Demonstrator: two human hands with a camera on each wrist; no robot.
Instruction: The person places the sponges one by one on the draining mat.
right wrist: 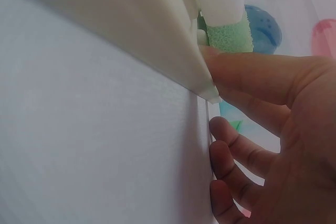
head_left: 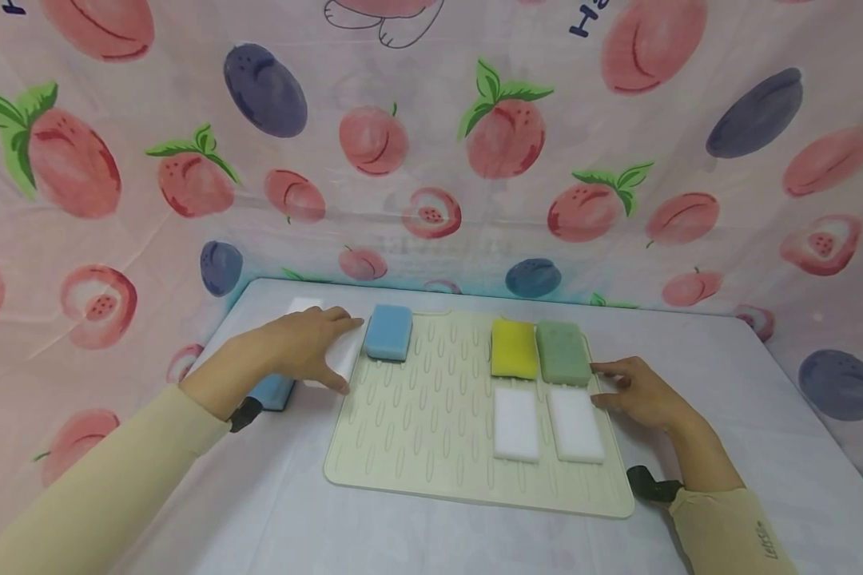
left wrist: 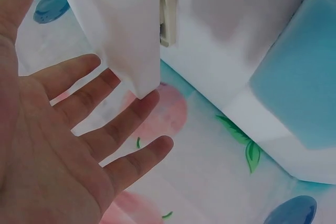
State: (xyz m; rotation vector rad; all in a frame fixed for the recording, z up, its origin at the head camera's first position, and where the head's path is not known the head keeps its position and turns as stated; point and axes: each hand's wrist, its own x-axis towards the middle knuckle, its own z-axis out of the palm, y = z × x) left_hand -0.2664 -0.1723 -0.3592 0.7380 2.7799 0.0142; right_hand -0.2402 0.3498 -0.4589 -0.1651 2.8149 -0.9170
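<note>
My left hand (head_left: 305, 343) is at the mat's left side, thumb and fingertips at opposite ends of a white sponge block (head_left: 344, 351). In the left wrist view the fingers reach the corner of this block (left wrist: 123, 35). My right hand (head_left: 636, 391) touches the right edge of the pale ridged mat (head_left: 439, 471) with extended thumb and index finger, the other fingertips resting low by the table in the right wrist view. Nearest that hand on the mat are a green sponge (head_left: 564, 353) and a white block (head_left: 577, 425).
A yellow sponge (head_left: 514, 349) and another white block (head_left: 515, 423) lie farther left on the mat, a blue sponge (head_left: 388, 331) at its upper left. Off the mat, another blue sponge (head_left: 273, 391) is partly hidden under the left arm. A fruit-print cloth (head_left: 431, 160) hangs behind the table.
</note>
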